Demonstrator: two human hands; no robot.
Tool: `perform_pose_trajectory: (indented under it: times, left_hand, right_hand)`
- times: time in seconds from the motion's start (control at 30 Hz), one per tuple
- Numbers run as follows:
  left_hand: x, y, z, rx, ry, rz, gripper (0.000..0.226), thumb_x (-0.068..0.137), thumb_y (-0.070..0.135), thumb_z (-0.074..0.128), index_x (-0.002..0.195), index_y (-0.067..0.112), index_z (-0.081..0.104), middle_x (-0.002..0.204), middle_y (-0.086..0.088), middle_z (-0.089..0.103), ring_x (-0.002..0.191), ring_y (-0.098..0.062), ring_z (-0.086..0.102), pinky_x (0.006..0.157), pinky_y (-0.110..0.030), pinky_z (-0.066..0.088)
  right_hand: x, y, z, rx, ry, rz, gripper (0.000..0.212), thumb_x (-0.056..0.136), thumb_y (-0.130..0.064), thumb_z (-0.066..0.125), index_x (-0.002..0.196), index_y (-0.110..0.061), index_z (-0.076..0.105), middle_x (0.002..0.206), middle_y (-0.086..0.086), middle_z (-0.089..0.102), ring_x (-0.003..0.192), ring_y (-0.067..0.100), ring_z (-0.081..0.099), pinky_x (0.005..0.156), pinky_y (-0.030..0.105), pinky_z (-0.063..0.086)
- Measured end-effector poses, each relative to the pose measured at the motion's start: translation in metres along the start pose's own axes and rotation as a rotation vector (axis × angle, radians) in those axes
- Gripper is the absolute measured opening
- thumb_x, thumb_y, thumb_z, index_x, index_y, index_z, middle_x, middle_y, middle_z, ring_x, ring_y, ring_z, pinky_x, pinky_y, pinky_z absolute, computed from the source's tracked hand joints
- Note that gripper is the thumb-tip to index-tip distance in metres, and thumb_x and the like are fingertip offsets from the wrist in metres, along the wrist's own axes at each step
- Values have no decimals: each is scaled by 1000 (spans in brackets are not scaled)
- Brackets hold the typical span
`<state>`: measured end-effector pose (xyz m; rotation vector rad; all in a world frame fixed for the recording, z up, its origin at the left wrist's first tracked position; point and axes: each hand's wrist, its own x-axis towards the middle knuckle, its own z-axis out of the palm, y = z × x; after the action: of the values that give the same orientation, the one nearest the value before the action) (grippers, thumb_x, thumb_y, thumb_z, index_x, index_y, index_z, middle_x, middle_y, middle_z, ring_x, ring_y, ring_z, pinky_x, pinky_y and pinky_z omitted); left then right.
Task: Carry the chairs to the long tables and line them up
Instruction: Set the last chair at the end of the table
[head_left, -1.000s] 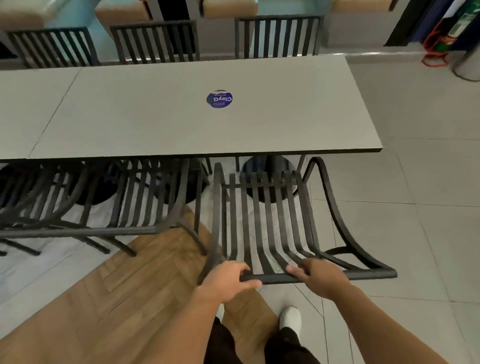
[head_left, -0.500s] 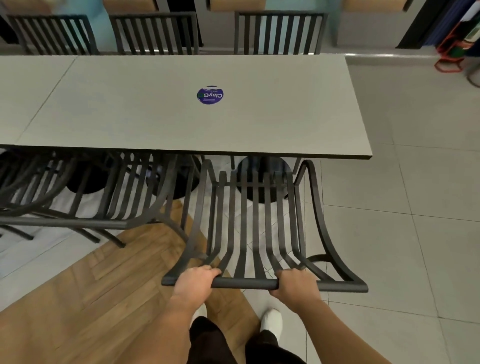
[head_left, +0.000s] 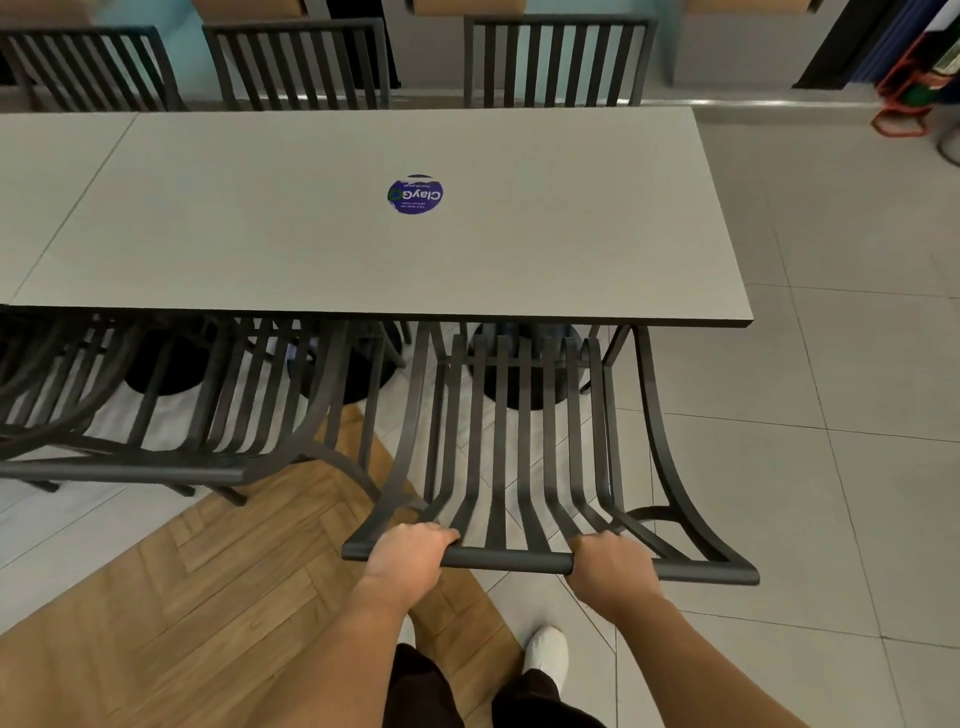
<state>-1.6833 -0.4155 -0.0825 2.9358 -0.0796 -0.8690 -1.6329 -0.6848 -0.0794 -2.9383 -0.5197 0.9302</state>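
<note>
While both your hands wrap the top rail of the chair (head_left: 519, 457), left hand (head_left: 408, 558) near the rail's left end and right hand (head_left: 610, 566) right of centre, you are sliding it in at the right end of the worktop (head_left: 363, 249). Its seat front sits under the near edge and points away from you, the rail running roughly parallel to that edge. Next, judge its gap to the neighbouring chair (head_left: 171, 415) (already tucked in on your left), square it up, then let go.
</note>
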Motion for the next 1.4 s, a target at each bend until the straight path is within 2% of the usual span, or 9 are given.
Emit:
perform_pose_trajectory:
  times: [0.23, 0.47, 0.73, 1.07, 1.4]
  left_hand:
    - [29, -2, -17, -9, 39, -18, 56, 101, 7, 54, 151, 33, 46, 139, 1, 62, 119, -24, 64, 103, -42, 52]
    - [66, -3, -43, 3, 74, -35, 58, 100, 5, 55, 150, 33, 48, 137, -1, 63, 118, -25, 64, 103, -43, 53]
    - [74, -2, -47, -26, 56, -37, 54, 102, 13, 57, 151, 34, 48, 138, 1, 63, 117, -22, 65, 103, -42, 54]
    - [68, 7, -53, 12, 88, -58, 52, 102, 12, 54, 149, 35, 50, 136, 3, 64, 117, -21, 64, 100, -39, 53]
    - [69, 36, -52, 8, 61, -61, 51, 102, 12, 55, 148, 34, 51, 130, 0, 66, 113, -22, 65, 99, -39, 53]
  right_hand:
    - [28, 9, -19, 9, -3, -2, 23, 97, -38, 49, 103, -27, 68, 82, -7, 63, 78, 17, 64, 75, 32, 56]
    - [64, 20, -46, -32, 6, -11, 23, 98, -37, 49, 106, -28, 69, 79, -7, 64, 71, 16, 60, 67, 28, 49]
    - [72, 27, -47, -42, 22, -47, 27, 96, -40, 49, 110, -28, 69, 83, -7, 68, 75, 18, 65, 73, 34, 58]
    - [70, 38, -45, -49, 97, -97, 33, 93, -51, 48, 105, -28, 68, 86, -6, 67, 79, 22, 65, 74, 35, 55]
    - [65, 64, -52, -53, 54, -75, 31, 92, -51, 51, 104, -30, 71, 83, -6, 67, 80, 18, 63, 78, 37, 56]
